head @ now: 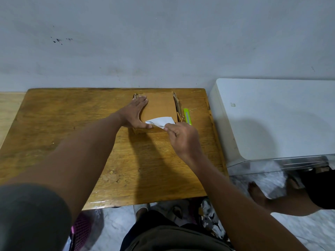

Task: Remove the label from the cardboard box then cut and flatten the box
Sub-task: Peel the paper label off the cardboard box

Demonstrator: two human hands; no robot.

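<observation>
A brown cardboard box (160,106) sits on the far right part of a wooden table (72,124). My left hand (135,113) lies flat on the box's left side, fingers spread, pressing it down. A white label (160,121) is partly lifted from the box's near edge, its near corner curled up. My right hand (183,136) pinches that raised corner between thumb and fingers. A lime-green utility knife (187,115) lies on the table just right of the box, untouched.
A white box-like unit (281,116) stands right of the table, with a clear plastic edge below it. The wall is directly behind the table. Under and beside the table are my legs, a bare foot (257,192), crumpled plastic and a pink basket (82,230).
</observation>
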